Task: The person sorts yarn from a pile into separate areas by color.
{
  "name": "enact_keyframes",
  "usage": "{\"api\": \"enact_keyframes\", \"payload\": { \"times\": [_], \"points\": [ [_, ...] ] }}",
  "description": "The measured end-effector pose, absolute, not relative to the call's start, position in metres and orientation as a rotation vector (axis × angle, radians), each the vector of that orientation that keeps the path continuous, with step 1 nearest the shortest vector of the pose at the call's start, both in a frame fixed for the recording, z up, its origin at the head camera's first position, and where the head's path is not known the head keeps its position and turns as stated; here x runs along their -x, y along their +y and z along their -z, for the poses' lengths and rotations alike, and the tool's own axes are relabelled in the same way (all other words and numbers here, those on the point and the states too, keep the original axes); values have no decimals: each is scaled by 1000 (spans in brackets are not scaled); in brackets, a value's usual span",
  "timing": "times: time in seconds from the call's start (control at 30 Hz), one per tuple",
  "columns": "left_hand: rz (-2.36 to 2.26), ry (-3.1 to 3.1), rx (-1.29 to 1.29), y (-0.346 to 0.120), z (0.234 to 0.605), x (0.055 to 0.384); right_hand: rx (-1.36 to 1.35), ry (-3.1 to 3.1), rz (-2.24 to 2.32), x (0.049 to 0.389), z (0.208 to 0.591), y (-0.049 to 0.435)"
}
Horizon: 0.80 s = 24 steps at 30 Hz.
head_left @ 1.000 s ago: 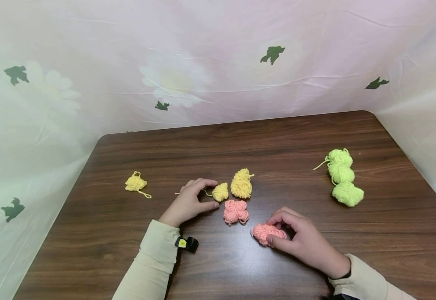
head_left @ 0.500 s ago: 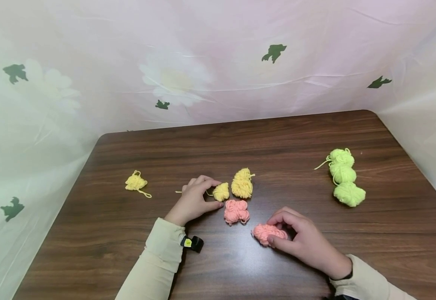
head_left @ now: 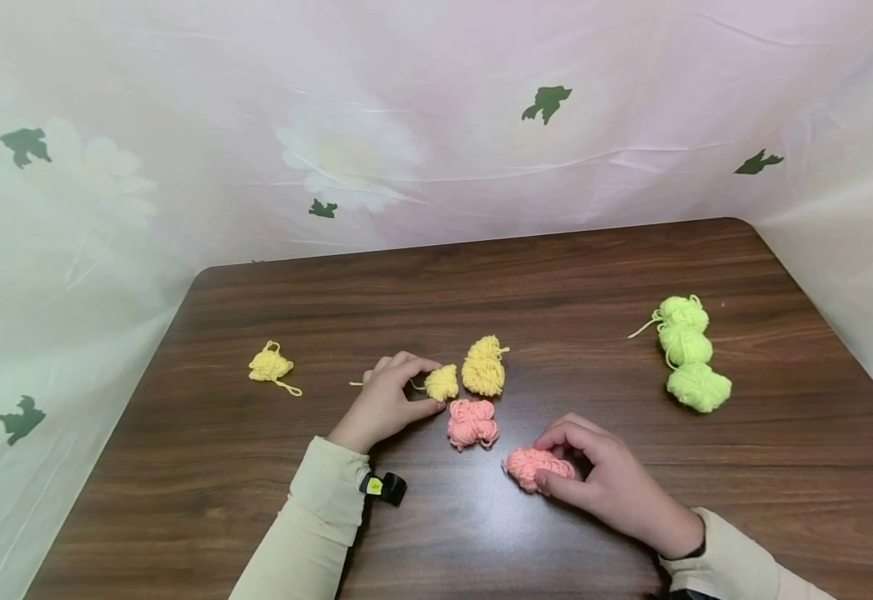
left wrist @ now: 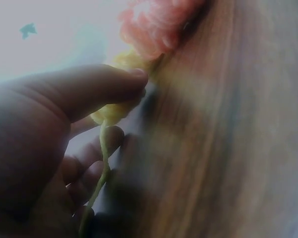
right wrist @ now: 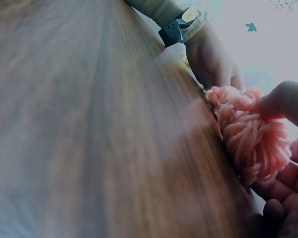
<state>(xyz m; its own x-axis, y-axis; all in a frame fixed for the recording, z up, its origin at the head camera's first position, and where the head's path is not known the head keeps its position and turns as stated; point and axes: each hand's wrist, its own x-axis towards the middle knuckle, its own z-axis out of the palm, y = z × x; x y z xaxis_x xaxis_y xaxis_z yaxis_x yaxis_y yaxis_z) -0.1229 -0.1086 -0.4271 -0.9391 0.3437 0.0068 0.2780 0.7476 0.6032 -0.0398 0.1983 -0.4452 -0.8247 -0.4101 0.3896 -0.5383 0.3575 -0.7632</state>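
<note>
In the head view, my left hand has its thumb and index finger on either side of a small yellow yarn ball. The left wrist view shows the thumb across that ball, with its loose strand hanging down past the fingers. My right hand pinches a pink yarn bundle between thumb and fingers, low at the table. A second pink yarn bundle lies between the hands, just below the yellow ball. Right of the small ball lies a larger yellow yarn bundle.
A loose yellow yarn bundle lies far left on the brown wooden table. Several lime-green yarn balls form a row at the right. A patterned cloth rises behind the table and along its sides.
Over the last second my left hand has moved slightly right, closer round the small yellow yarn ball. The right hand and its pink yarn bundle have stayed in place.
</note>
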Motion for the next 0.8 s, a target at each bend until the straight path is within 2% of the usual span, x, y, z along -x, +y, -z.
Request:
{"api": "enact_keyframes", "payload": {
  "times": [0.8],
  "points": [
    [-1170,2741,-432,-117,423,124,-859,-2484,-1471,40,446,199]
  ]
}}
